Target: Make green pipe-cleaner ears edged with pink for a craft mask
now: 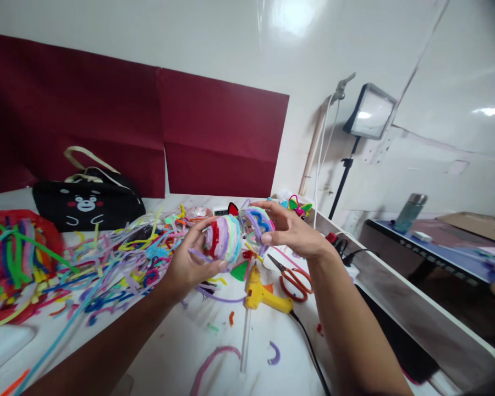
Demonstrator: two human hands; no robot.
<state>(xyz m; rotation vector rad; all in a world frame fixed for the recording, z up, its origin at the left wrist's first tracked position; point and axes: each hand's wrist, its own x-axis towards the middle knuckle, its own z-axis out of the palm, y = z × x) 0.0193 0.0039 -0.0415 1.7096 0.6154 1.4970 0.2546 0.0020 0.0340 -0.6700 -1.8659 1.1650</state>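
Observation:
My left hand [193,256] is closed around a round shape covered in striped pipe cleaners [224,239], with red, lilac, white, yellow and pale blue bands. Just to its right, my right hand [286,228] grips a curved pipe-cleaner piece [259,224] in purple, blue and pink between thumb and fingers. The two pieces are held close together above the table; I cannot tell whether they touch. Below them lies a yellow hot glue gun [268,298] with a clear glue stick [246,341] sticking out. Orange-handled scissors [292,280] rest beside it, blades apart.
Loose pipe cleaners [127,269] cover the table's left side, beside a red basket [51,234] full of them. A black bear-face bag [88,206] stands behind. The glue gun's cord [311,346] runs toward me. A power strip [348,267] and black tablet-like slab [396,335] lie right.

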